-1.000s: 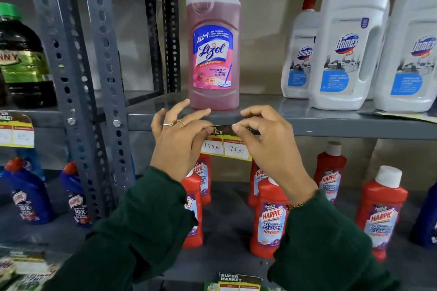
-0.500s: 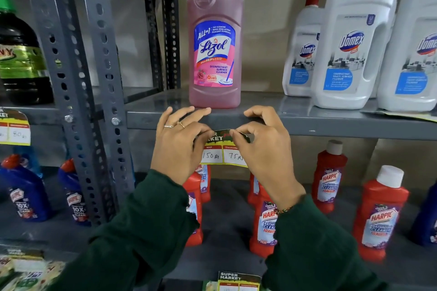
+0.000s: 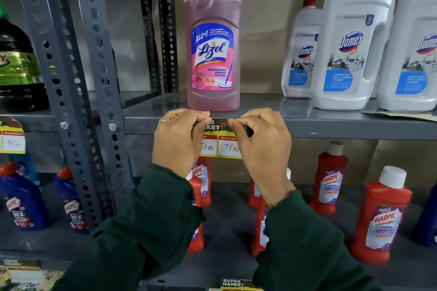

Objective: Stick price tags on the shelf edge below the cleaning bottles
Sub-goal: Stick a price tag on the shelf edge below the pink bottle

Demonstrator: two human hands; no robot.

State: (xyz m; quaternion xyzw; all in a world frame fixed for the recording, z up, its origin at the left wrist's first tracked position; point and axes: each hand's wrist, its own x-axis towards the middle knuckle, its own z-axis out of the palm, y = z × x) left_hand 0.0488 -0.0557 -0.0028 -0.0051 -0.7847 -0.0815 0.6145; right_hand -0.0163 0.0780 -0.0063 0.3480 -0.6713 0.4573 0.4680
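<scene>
Both hands' fingers (image 3: pixel 203 123) pinch price tag (image 3: pixel 222 139) onto shelf edge (image 3: pixel 331 129) under Lizol bottle (image 3: pixel 212 54); Domex bottles (image 3: pixel 350 54) look untagged.

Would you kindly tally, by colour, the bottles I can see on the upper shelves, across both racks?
Pink Lizol bottle: 1
White Domex bottles: 3 visible
Dark bottle with green cap: 1
Total: 5
</scene>
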